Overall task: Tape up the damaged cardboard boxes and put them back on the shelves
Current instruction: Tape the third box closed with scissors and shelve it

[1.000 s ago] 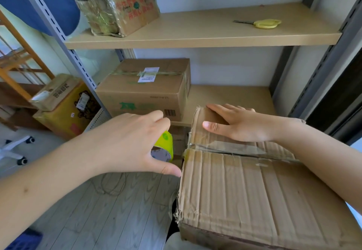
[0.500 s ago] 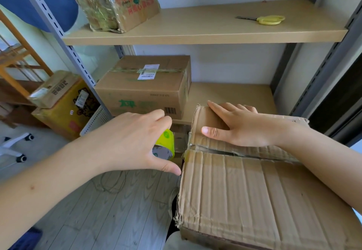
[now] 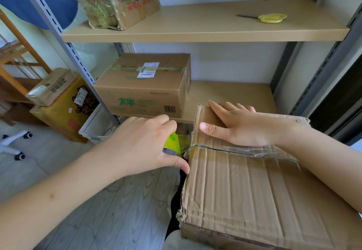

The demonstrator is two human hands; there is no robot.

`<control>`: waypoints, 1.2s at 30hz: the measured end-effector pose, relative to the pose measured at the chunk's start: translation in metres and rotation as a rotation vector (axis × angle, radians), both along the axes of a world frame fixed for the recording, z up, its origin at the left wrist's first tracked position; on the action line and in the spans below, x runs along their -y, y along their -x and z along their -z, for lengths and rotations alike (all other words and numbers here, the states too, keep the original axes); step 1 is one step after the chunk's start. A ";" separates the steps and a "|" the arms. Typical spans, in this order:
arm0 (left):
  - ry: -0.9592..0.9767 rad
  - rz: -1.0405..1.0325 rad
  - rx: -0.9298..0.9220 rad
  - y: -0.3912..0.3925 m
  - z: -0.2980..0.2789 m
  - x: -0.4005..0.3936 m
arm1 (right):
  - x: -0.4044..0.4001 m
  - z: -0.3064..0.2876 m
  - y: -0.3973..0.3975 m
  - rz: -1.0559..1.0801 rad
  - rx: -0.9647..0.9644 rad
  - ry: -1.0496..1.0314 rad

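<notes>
At near right, worn box: a creased, crumpled cardboard box [image 3: 244, 191] fills the lower right of the view, its near left corner torn and its top flaps meeting at a seam covered with clear tape [image 3: 244, 149].
Right hand: the right hand [image 3: 241, 126] lies flat on the far flap, fingers straight and spread, thumb pointing left, pressing the cardboard down just beyond the seam.
Left hand: the left hand [image 3: 145, 144] is curled round a green tape roll [image 3: 173, 143] just off the box's left edge; its thumb tip touches that edge.
Tape strip: a short clear length runs from the roll to the left end of the seam.
Lower shelf: a sealed brown box [image 3: 145, 87] with a white label and a barcode stands at the left of the lower shelf [image 3: 231, 94], well beyond the hands.
Upper shelf: a box wrapped in shiny tape [image 3: 115, 0] sits at far left on the upper shelf [image 3: 205, 28]; yellow-handled scissors [image 3: 268, 17] lie at far right.
Floor, left: a yellow box [image 3: 62, 110] with a smaller box [image 3: 50, 87] on top, and a white basket [image 3: 96, 124] beside it.
</notes>
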State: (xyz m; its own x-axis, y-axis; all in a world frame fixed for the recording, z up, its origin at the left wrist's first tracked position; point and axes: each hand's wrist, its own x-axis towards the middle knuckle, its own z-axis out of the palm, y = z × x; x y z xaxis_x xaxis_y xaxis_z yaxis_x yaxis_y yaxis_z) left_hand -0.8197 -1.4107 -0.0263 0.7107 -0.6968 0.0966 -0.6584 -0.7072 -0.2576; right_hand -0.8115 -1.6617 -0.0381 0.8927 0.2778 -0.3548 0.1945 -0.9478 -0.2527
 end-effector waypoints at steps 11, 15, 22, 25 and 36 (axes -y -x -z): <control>0.173 0.086 -0.067 -0.006 0.008 -0.014 | -0.054 0.029 0.019 -0.033 0.364 -0.031; 0.411 0.083 -0.279 -0.007 0.036 -0.010 | -0.052 0.037 0.025 -0.018 0.466 -0.062; 0.710 -0.007 -0.240 0.009 0.069 0.018 | -0.048 0.031 0.024 0.035 0.386 -0.208; 0.698 -0.026 -0.268 0.013 0.067 0.024 | -0.055 0.029 0.023 0.080 0.373 -0.193; 0.790 -0.074 -0.571 -0.086 -0.015 0.069 | 0.004 -0.018 -0.023 0.413 0.518 -0.688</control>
